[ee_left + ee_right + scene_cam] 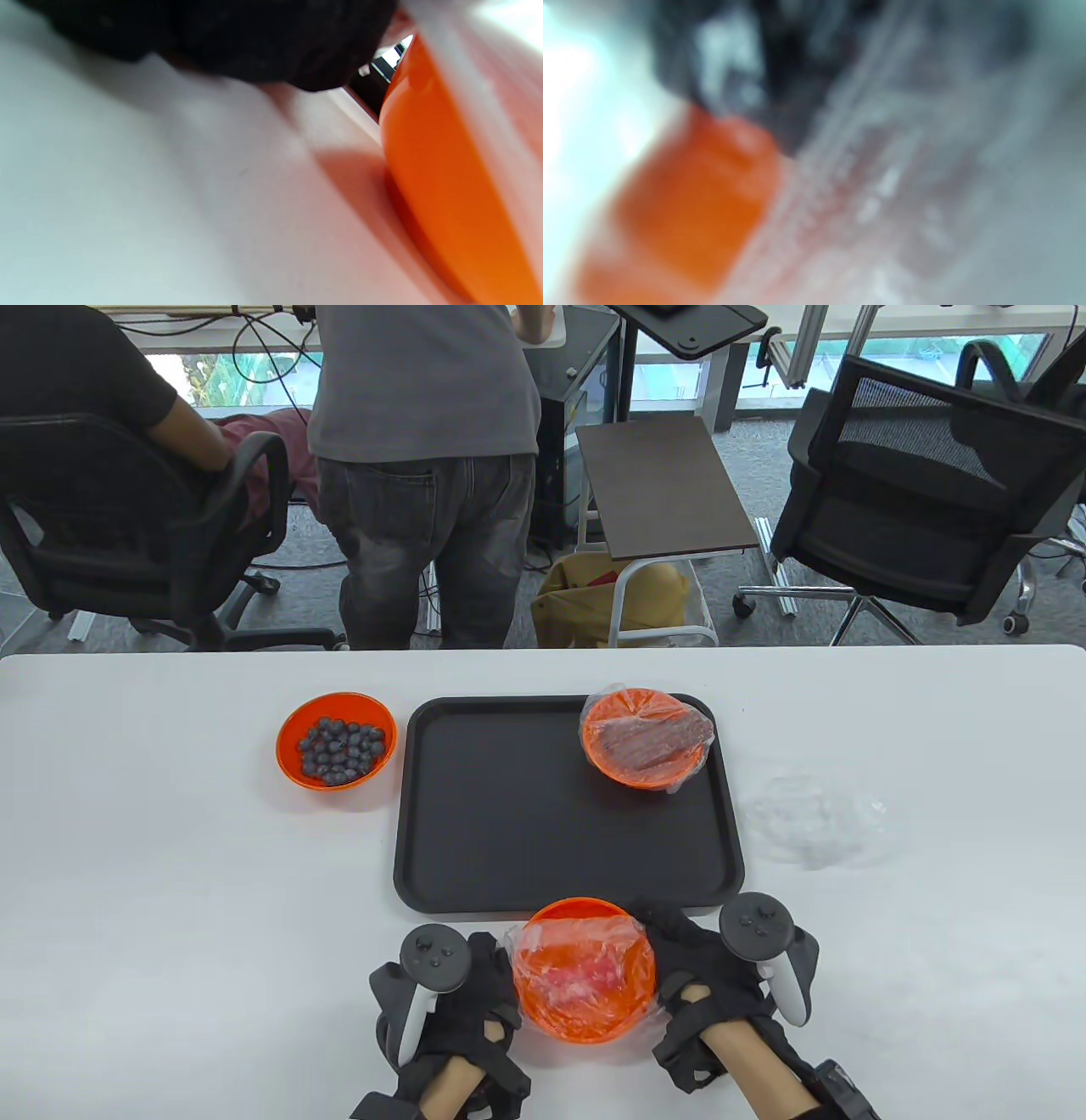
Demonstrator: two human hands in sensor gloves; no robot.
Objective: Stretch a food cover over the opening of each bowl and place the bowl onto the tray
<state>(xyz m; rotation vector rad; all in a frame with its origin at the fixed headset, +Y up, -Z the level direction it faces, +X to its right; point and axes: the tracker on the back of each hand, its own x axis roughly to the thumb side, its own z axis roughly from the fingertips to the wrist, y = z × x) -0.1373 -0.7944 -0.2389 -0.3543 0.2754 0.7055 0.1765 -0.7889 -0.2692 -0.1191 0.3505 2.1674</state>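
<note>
At the near edge of the white desk, my left hand and right hand flank an orange bowl of pink food, a clear food cover lying wrinkled across part of its opening. My right fingers curl over the bowl's far right rim where the cover's edge lies, pinching the film as far as I can tell (the right wrist view is too blurred to confirm); my left fingers sit against the bowl's left side at the cover's loose edge, and whether they grip it I cannot tell. The bowl stands on the desk just in front of the black tray, not on it. A second orange bowl, already covered, sits in the tray's far right corner. A third bowl, holding blueberries and uncovered, stands left of the tray. A spare cover lies crumpled to the tray's right
</note>
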